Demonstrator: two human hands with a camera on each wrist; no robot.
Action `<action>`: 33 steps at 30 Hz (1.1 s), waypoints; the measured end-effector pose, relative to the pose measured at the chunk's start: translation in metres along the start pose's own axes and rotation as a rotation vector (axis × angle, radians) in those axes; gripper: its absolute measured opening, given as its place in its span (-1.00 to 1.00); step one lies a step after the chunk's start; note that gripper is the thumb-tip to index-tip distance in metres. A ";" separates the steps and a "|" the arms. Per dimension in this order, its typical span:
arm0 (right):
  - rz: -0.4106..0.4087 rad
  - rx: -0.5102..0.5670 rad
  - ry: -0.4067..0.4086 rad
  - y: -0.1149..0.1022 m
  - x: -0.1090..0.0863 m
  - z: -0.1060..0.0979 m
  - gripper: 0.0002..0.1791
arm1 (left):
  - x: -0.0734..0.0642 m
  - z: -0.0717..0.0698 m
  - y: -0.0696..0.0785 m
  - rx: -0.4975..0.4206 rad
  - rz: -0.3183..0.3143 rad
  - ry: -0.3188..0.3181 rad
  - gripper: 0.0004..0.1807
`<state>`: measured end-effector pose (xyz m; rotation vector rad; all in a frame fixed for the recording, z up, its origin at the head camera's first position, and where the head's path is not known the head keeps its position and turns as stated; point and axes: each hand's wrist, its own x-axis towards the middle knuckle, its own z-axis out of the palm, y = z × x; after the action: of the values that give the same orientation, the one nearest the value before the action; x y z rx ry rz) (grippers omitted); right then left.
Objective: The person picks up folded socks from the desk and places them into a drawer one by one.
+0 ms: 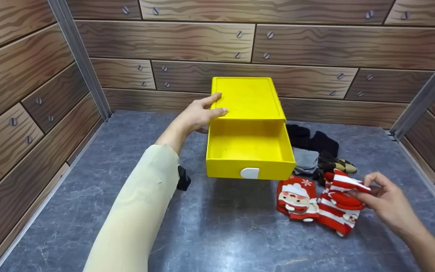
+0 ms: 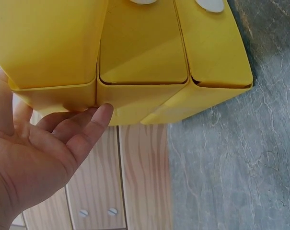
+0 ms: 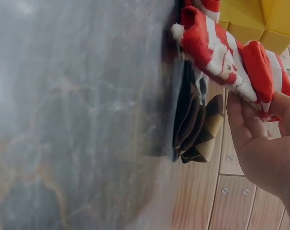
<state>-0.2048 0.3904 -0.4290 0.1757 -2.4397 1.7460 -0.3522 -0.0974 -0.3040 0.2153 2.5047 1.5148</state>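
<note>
A yellow drawer box (image 1: pixel 246 98) stands at the middle of the table, its top drawer (image 1: pixel 250 168) pulled out toward me, with nothing visible inside. My left hand (image 1: pixel 199 113) rests at the box's left top edge; in the left wrist view its fingers (image 2: pixel 89 132) lie along the side wall. My right hand (image 1: pixel 391 202) pinches red-and-white striped socks (image 1: pixel 340 204) between thumb and fingers, and they sag below the grip. Beside them is a red sock with a Santa face (image 1: pixel 296 198). The right wrist view shows a white pompom (image 3: pixel 178 31) on the striped socks.
Behind the red socks, right of the box, lie folded grey socks (image 1: pixel 305 159), black socks (image 1: pixel 323 143) and a dark-and-tan patterned pair (image 1: pixel 340 165). Two lower drawers (image 2: pixel 142 43) of the box are pushed in. Wood-patterned walls (image 1: pixel 183 41) enclose the grey marbled table (image 1: pixel 100 181).
</note>
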 end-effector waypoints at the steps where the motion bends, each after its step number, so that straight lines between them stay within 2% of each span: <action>1: -0.016 -0.017 0.016 -0.002 0.000 0.000 -0.68 | 0.000 0.000 0.000 0.000 -0.002 0.001 -0.18; 5: -0.030 0.019 0.034 -0.010 0.000 -0.001 -0.73 | 0.000 0.000 0.000 -0.008 -0.008 0.001 -0.18; 8: -0.022 0.115 0.014 -0.017 0.000 -0.003 -0.74 | 0.000 0.000 0.000 -0.014 -0.008 0.004 -0.18; 13: -0.038 0.274 0.010 -0.029 0.001 -0.002 -0.59 | -0.001 0.000 0.000 -0.015 -0.001 0.007 -0.18; 17: -0.101 0.234 0.073 -0.040 0.001 0.001 -0.69 | -0.001 0.000 0.000 -0.022 0.001 0.003 -0.17; 21: -0.165 0.112 0.118 -0.054 0.003 0.004 -0.91 | 0.000 0.000 0.000 -0.022 0.002 0.003 -0.17; 22: -0.173 0.109 0.118 -0.057 0.003 0.005 -0.90 | 0.000 0.000 0.000 -0.022 0.001 0.002 -0.17; 25: -0.198 0.109 0.096 -0.067 0.006 0.008 -0.73 | 0.000 0.000 0.000 -0.024 -0.002 0.001 -0.17; 28: -0.212 0.172 0.072 -0.077 0.009 0.012 -0.58 | 0.001 0.000 0.000 -0.031 -0.007 -0.002 -0.17; 33: -0.241 0.241 0.020 -0.096 0.012 0.019 -0.44 | 0.001 0.000 0.000 -0.038 -0.013 -0.009 -0.17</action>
<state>-0.2010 0.3414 -0.3431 0.4541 -2.0856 1.9120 -0.3531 -0.0972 -0.3038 0.1999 2.4635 1.5510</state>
